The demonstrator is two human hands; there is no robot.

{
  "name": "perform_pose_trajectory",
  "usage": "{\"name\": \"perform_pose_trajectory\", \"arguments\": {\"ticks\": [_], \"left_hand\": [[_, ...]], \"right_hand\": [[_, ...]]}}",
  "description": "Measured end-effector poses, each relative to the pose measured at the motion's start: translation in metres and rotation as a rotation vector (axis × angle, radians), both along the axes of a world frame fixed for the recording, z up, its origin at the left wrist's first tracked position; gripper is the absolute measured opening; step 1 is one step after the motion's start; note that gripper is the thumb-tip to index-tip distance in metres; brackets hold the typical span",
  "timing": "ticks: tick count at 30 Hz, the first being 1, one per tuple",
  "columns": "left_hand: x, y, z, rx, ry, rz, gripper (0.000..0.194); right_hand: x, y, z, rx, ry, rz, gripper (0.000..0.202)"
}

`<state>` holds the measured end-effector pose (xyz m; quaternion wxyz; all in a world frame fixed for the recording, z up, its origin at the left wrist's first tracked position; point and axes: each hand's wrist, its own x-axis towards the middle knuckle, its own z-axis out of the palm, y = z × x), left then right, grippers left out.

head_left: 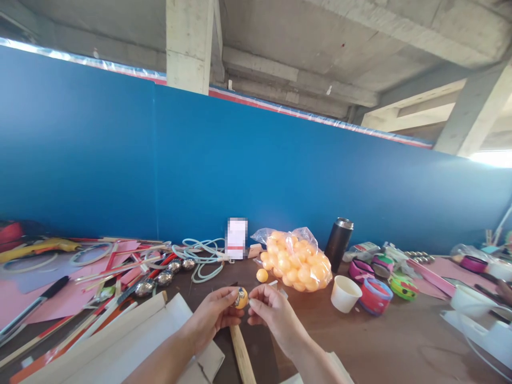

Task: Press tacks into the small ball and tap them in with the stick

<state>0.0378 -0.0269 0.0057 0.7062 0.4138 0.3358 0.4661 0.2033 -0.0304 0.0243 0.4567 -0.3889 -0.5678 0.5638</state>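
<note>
In the middle foreground my left hand (218, 311) is closed round a small orange ball (241, 300) with shiny silver patches on its surface. My right hand (269, 309) is at the ball's right side, thumb and forefinger pinched together. Whatever sits between those fingertips is too small to make out. Just beyond my hands a plain orange ball (262, 276) lies on the brown table (384, 346). Behind it stands a clear plastic bag (294, 261) full of similar orange balls. Below my hands a wooden stick (242, 354) points toward me.
Right of the bag are a black bottle (339, 242), a white paper cup (345, 294) and several colourful tape rolls (375, 295). On the left lie silver balls (165, 277), pale tubing (206, 261), sticks, pink paper (20, 293) and cardboard (116, 341). A blue partition (256, 160) closes the back.
</note>
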Motion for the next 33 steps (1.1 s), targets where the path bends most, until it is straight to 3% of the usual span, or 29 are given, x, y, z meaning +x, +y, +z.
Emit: {"name": "perform_pose_trajectory", "arguments": {"ticks": [5, 14, 22, 33], "left_hand": [[0.0, 0.0, -0.001, 0.015, 0.016, -0.015, 0.033], [0.001, 0.001, 0.001, -0.015, 0.018, 0.039, 0.031], [0.001, 0.001, 0.0, -0.035, 0.026, 0.066, 0.031], [0.002, 0.0, -0.002, 0.022, 0.074, 0.023, 0.033]], "right_hand": [[-0.002, -0.001, -0.004, 0.016, -0.016, 0.004, 0.028], [-0.002, -0.001, -0.01, 0.116, -0.052, -0.052, 0.018], [-0.002, -0.001, 0.001, -0.003, -0.081, -0.1, 0.025], [-0.007, -0.005, -0.002, -0.155, 0.067, 0.013, 0.031]]}}
